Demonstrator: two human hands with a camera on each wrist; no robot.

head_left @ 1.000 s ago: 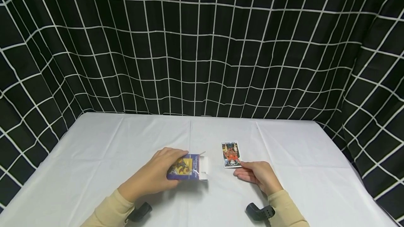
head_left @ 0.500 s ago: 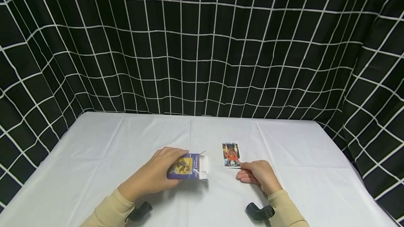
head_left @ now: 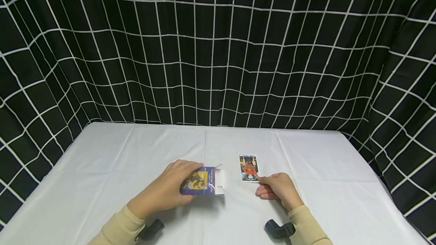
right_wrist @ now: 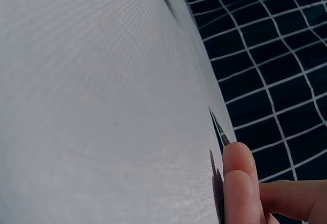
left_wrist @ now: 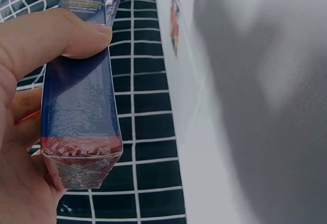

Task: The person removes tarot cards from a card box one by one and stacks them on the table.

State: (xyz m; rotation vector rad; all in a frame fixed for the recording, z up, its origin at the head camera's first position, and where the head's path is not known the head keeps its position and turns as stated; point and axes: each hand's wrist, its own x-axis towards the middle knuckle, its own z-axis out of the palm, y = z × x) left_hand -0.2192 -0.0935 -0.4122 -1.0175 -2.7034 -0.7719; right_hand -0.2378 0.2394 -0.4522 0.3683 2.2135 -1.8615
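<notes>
My left hand (head_left: pixel 168 186) grips a purple-blue tarot deck box (head_left: pixel 199 180) with a yellow picture panel. Its white end flap (head_left: pixel 220 181) stands open toward the right. In the left wrist view the thumb presses on the narrow side of the box (left_wrist: pixel 82 96), which has clear plastic film crumpled at its near end. To the right, my right hand (head_left: pixel 279 189) pinches the near right corner of a tarot card (head_left: pixel 249 168), picture side up. Seen from the right wrist, the card (right_wrist: pixel 218 126) is nearly edge-on, close over the cloth, and the fingertips (right_wrist: pixel 238 157) hide its corner.
A white cloth (head_left: pixel 136 154) with fold creases covers the table. Black curtains (head_left: pixel 204 48) with a white grid surround it at the back and sides. A dark strapped device sits at each wrist, the right one (head_left: pixel 279 230) low in the head view.
Since a second ago, my right hand's lower fingers have shifted slightly right, while the card stays almost in place. The left hand and the box keep their position.
</notes>
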